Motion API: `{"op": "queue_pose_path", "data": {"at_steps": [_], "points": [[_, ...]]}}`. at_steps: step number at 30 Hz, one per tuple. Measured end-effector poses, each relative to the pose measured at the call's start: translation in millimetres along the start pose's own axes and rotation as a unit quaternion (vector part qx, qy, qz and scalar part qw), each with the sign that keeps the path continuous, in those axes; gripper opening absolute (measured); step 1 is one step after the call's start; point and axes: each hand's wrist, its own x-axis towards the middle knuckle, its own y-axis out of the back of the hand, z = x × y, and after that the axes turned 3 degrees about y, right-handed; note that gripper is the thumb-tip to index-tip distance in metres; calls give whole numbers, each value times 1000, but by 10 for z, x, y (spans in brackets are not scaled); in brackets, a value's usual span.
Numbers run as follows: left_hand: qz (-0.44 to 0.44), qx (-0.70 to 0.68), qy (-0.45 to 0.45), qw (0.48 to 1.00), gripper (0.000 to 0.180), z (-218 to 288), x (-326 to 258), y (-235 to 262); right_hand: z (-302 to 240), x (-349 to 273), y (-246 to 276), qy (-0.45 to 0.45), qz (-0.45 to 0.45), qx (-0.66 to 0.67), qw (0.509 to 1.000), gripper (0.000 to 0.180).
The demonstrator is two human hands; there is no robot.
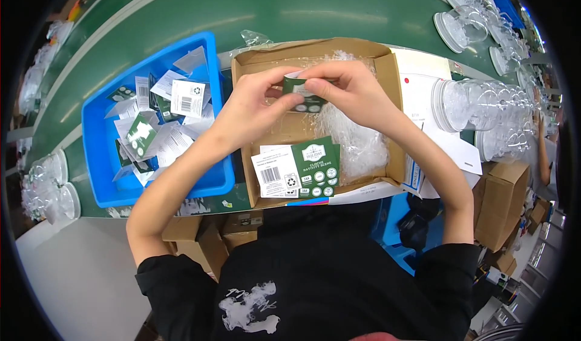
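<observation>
Between both hands, above a shallow cardboard tray [392, 105], is a small green-and-white printed card [296, 87]. My left hand [260, 99] pinches its left side, thumb in front. My right hand [348, 90] grips its upper right edge with thumb and fingers. The card looks bent or folded at the top; the fingers hide part of it. Below the hands, more green-and-white cards [318, 168] lie in the tray's front left part. A heap of clear thin plastic strands [360, 147] fills the tray's right side, just below my right hand.
Left of the tray, a blue plastic bin [97, 153] holds many loose cards [142, 135]. Clear jar-like domes [478, 105] lie in rows at the right, with others [51, 190] at the far left. White paper sheets [445, 177] and a cardboard box [503, 202] are on the right.
</observation>
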Motion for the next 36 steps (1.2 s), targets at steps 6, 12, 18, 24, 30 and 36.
{"op": "queue_pose_path", "data": {"at_steps": [6, 12, 18, 24, 30, 36], "points": [[53, -16, 46, 997, 27, 53, 109, 60, -252, -150, 378, 57, 28, -328, 942, 30], [66, 180, 31, 981, 22, 180, -36, 48, 250, -232, 341, 60, -136, -523, 839, 12], [57, 154, -11, 986, 27, 318, 45, -187, 203, -508, 411, 144, -6, -320, 936, 16], [80, 83, 44, 992, 16, 252, 109, -179, 296, -355, 290, 237, 175, -209, 932, 15], [123, 81, 42, 988, 19, 66, 282, -301, 259, -374, 458, 100, 214, -136, 962, 13], [39, 162, -7, 986, 24, 13, 456, -371, 113, -389, 549, 44, 167, 151, 973, 10]]}}
